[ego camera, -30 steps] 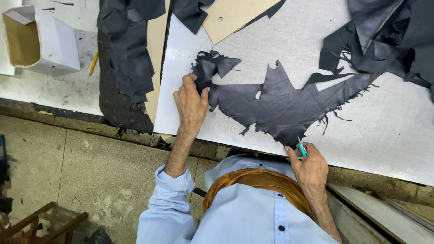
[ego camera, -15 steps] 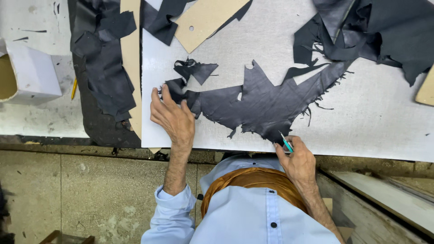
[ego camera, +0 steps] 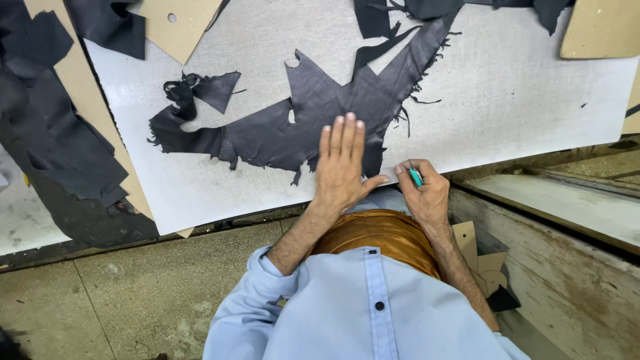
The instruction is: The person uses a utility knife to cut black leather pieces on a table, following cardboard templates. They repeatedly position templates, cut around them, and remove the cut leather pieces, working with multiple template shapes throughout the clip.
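Since half a second ago the left hand has slid from the ragged left end of the black leather scrap to its lower right lobe, and the view has swung so the piece now sits higher and left of centre. From that I judge the holding point is being brought next to the blade end — the right side of the hide is the part now being pinned.

I see the left hand lying flat, fingers together and extended toward 12 o'clock, palm pressing the leather down onto the white cutting board; it grips nothing. At its 3 o'clock, just beside the thumb, the right hand is closed around a teal-handled knife, its tip near the board's lower edge, just off the leather at its 5 o'clock.

Tan card templates lie at 11 o'clock and at the top right corner — more dark offcuts are heaped at 9 o'clock.
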